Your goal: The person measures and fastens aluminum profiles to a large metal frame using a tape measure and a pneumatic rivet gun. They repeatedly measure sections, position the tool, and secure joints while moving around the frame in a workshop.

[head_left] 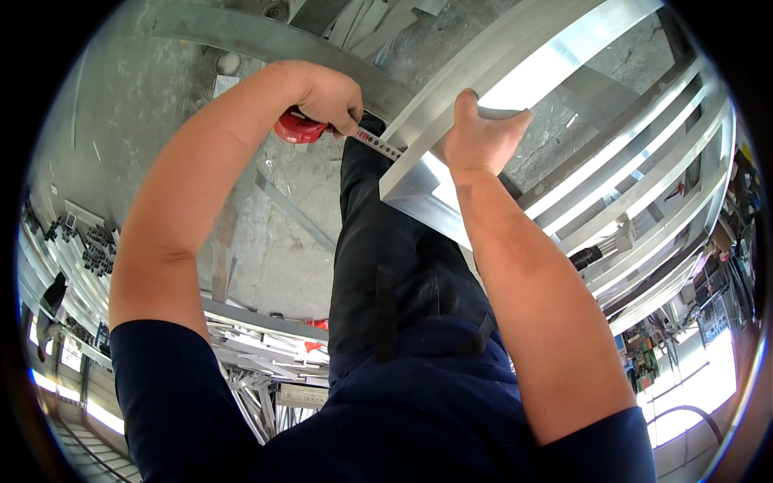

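Observation:
My left hand (332,95) is closed on a red tape measure (296,127). Its pale blade (377,144) is pulled out a short way to the right and reaches the near end of a wide silver metal beam (425,191). Fingers of that hand pinch the blade close to the case. Over the beam, my right hand (487,138) grips its upper edge, thumb pointing away from me; part of the fingers is hidden behind the metal. The beam stretches from above my legs to the far right.
Long parallel metal bars (636,185) form a rack on the right. A curved-looking flat strip (258,36) lies across the far concrete floor (278,266). Stacked profiles (258,342) sit at the lower left, with offcuts (362,24) at the far side.

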Available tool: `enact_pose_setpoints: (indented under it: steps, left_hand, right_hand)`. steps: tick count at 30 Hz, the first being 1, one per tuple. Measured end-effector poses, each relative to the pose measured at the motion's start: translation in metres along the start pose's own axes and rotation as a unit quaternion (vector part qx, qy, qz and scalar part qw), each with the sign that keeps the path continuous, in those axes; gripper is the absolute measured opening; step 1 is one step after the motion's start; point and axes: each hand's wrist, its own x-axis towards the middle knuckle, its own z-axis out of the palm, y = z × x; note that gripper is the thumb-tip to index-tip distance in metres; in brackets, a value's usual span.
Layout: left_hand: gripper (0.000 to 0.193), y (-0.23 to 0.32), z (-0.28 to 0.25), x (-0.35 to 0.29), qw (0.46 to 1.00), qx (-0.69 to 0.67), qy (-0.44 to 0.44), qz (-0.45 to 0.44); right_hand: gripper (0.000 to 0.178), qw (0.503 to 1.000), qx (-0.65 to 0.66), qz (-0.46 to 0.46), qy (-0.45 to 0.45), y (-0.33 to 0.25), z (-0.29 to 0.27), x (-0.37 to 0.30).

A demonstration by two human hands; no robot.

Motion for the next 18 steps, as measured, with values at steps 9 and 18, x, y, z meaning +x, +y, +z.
enact_pose_setpoints:
  steps: [9, 18]
  left_hand:
    - [0.024, 0.004, 0.000, -0.003, 1.000, 0.000, -0.003, -0.007]
    - [0.025, -0.001, 0.000, 0.000, 1.000, -0.018, -0.014, 0.008]
  right_hand:
    - [0.086, 0.999, 0.032, -0.004, -0.015, 0.004, 0.001, 0.002]
    - [0.087, 1.000, 0.024, -0.012, -0.002, 0.004, 0.002, 0.003]
